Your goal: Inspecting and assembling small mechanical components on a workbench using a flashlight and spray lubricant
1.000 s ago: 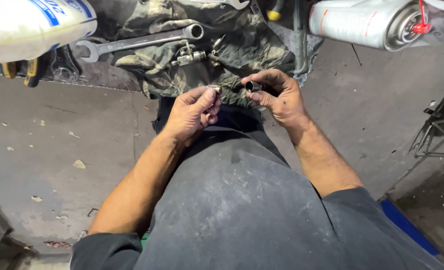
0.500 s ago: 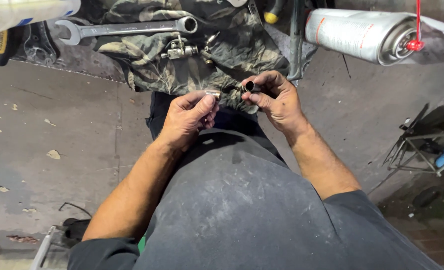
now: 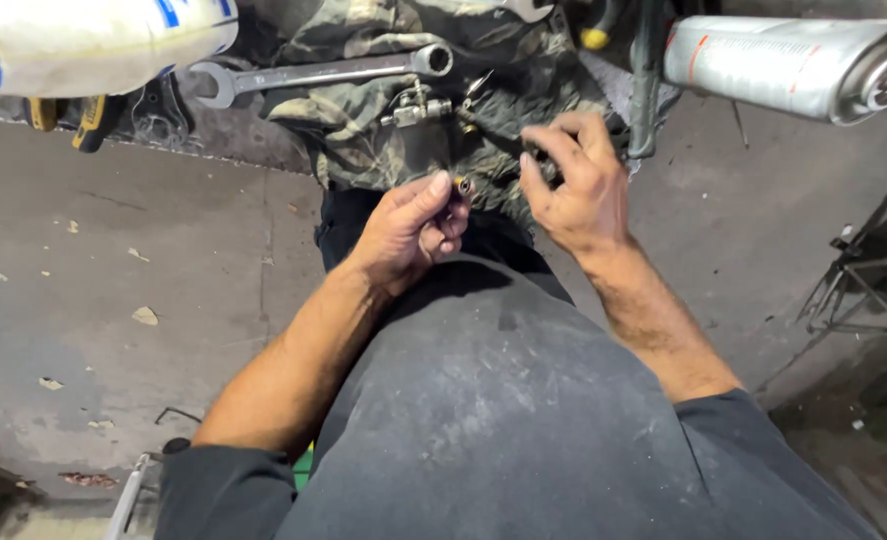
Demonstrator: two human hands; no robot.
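My left hand pinches a small metal fitting between thumb and fingertips, just below a camouflage cloth. My right hand is a little to the right, fingers curled around a small dark part that is mostly hidden. On the cloth lie a long combination wrench and a small metal valve-like piece. Both hands hover in front of my dark grey shirt.
A silver spray can lies at the top right, a white bottle with a blue cap at the top left. A yellow-and-black tool sits by the cloth's left edge. A metal wire stand is on the right concrete floor.
The two hands have moved apart; the right hand lifted toward the cloth. The left hand still pinches the small fitting. The view has shifted slightly.
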